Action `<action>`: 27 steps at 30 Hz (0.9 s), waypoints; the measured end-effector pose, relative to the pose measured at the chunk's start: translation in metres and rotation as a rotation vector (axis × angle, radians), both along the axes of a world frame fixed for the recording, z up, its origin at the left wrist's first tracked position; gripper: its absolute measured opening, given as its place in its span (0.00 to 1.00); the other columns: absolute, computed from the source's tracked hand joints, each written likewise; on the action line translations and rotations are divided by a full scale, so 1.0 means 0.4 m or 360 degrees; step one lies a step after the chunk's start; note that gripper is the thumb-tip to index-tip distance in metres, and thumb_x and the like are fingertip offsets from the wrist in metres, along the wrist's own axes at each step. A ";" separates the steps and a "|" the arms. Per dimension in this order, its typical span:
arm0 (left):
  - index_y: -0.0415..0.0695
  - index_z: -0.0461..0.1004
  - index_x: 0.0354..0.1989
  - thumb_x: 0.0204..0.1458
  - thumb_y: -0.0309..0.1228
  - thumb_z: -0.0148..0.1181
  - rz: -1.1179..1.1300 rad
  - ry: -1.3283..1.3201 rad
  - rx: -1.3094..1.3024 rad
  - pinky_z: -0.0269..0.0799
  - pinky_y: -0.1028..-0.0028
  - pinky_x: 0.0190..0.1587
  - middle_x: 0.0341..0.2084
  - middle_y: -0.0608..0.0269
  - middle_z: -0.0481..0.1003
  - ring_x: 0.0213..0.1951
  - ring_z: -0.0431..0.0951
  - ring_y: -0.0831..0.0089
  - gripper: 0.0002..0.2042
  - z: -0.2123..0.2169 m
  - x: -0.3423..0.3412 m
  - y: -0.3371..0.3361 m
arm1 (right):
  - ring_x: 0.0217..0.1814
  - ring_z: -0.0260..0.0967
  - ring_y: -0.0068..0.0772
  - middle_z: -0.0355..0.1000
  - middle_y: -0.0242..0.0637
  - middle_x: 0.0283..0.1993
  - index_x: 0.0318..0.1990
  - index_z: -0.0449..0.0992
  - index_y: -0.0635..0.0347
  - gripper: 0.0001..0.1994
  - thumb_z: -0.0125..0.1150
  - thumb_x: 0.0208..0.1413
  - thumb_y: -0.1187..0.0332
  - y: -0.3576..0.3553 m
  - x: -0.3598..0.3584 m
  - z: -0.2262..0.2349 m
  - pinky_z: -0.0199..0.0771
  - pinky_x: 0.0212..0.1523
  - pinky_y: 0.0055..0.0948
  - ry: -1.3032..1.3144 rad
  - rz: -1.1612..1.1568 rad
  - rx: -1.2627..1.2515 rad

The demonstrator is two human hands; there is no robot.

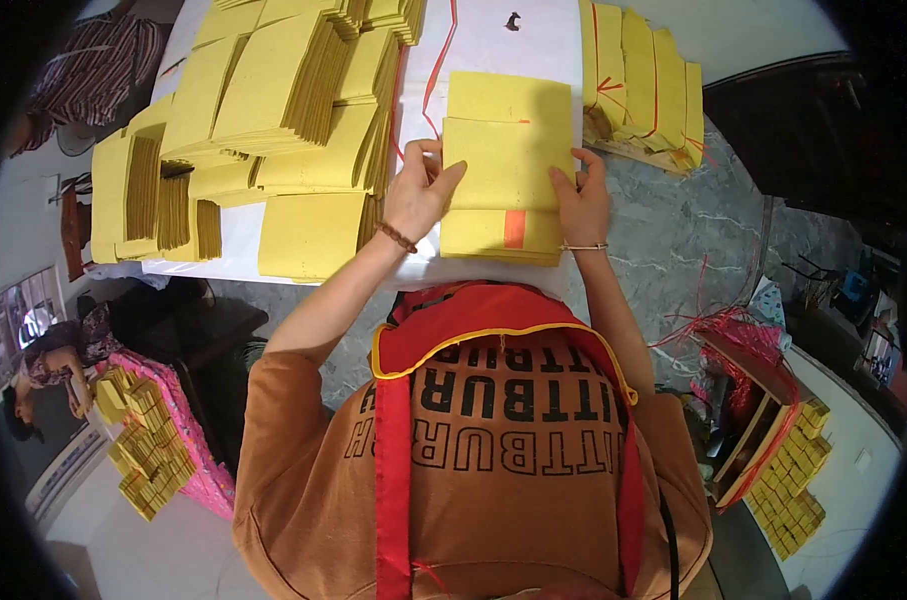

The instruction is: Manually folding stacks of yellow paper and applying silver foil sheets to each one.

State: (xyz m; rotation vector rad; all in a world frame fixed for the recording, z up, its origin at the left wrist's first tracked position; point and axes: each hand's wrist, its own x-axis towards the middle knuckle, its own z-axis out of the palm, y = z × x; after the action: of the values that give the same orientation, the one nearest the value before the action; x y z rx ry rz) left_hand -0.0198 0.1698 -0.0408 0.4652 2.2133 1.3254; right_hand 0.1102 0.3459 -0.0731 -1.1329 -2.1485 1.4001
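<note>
A stack of yellow paper [508, 165] lies in front of me at the table's right edge. It rests across more yellow paper [473, 236], whose near part shows an orange-red strip [514, 229]; another yellow part sticks out on the far side. My left hand [421, 195] grips the stack's left edge, thumb on top, and wears a beaded bracelet. On the opposite edge my right hand [581, 203] does the same, a thin bangle at its wrist. The fingers under the paper are partly hidden. A red ribbon [435, 85] runs down the table to near my left hand.
Many yellow paper stacks [263, 90] are piled on the white table [513, 50] at left. Tied yellow bundles [643, 90] stand beyond its right edge. A tangle of red string [738, 350] hangs at lower right. Another person [68, 360] sits by yellow bundles at far left.
</note>
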 end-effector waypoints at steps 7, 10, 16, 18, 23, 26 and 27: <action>0.43 0.65 0.52 0.50 0.39 0.55 -0.0554 0.1439 -0.0198 0.51 0.54 0.55 0.53 0.52 0.61 0.57 0.56 0.54 0.22 0.048 0.075 0.089 | 0.19 0.63 0.35 0.64 0.35 0.17 0.48 0.65 0.53 0.19 0.60 0.48 0.63 -0.006 -0.001 -0.011 0.60 0.23 0.36 0.0024 -0.0044 0.0102; 0.46 0.63 0.55 0.52 0.43 0.52 -0.0797 0.1551 -0.0283 0.48 0.52 0.58 0.56 0.52 0.58 0.59 0.54 0.51 0.24 -0.001 0.084 0.109 | 0.19 0.63 0.34 0.63 0.35 0.17 0.47 0.66 0.54 0.18 0.60 0.49 0.64 -0.007 -0.001 -0.011 0.59 0.23 0.36 0.0068 -0.0015 0.0121; 0.47 0.61 0.57 0.52 0.44 0.52 -0.0903 0.1598 -0.0411 0.48 0.51 0.58 0.57 0.52 0.56 0.60 0.52 0.51 0.25 -0.051 0.082 0.108 | 0.22 0.64 0.20 0.69 0.31 0.23 0.47 0.67 0.57 0.17 0.60 0.50 0.68 -0.004 0.002 0.017 0.63 0.24 0.21 -0.0171 0.0067 0.0108; 0.46 0.62 0.56 0.51 0.45 0.52 -0.0910 0.1610 -0.0411 0.48 0.50 0.58 0.57 0.51 0.57 0.59 0.53 0.50 0.26 -0.059 0.083 0.108 | 0.29 0.67 0.28 0.70 0.35 0.31 0.50 0.66 0.55 0.19 0.59 0.49 0.66 -0.019 0.013 0.023 0.64 0.29 0.30 -0.0121 0.0049 0.0256; 0.46 0.63 0.56 0.51 0.44 0.52 -0.0927 0.1580 -0.0406 0.47 0.49 0.58 0.58 0.50 0.58 0.60 0.53 0.50 0.26 -0.066 0.077 0.113 | 0.58 0.60 0.39 0.61 0.42 0.58 0.57 0.62 0.56 0.26 0.54 0.52 0.57 -0.077 0.056 0.045 0.57 0.52 0.53 -0.0152 0.0419 0.1450; 0.47 0.60 0.57 0.51 0.41 0.52 -0.0946 0.1609 -0.0431 0.46 0.51 0.59 0.58 0.51 0.55 0.60 0.51 0.51 0.25 -0.067 0.059 0.111 | 0.69 0.44 0.41 0.52 0.42 0.65 0.60 0.58 0.60 0.30 0.46 0.56 0.49 -0.115 0.072 0.006 0.37 0.60 0.64 -0.0370 0.0819 0.1262; 0.46 0.60 0.57 0.50 0.40 0.53 -0.0934 0.1529 -0.0349 0.46 0.52 0.59 0.58 0.51 0.56 0.60 0.51 0.50 0.26 -0.068 0.055 0.107 | 0.70 0.44 0.42 0.51 0.43 0.66 0.61 0.57 0.61 0.32 0.44 0.56 0.48 -0.119 0.073 -0.004 0.36 0.61 0.64 -0.0381 0.0801 0.1277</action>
State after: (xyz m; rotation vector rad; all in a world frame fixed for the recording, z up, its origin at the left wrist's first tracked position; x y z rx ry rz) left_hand 0.0022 0.2126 -0.0680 1.7797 2.5323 0.5551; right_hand 0.1394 0.2984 -0.0745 -0.4767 -2.8809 0.4105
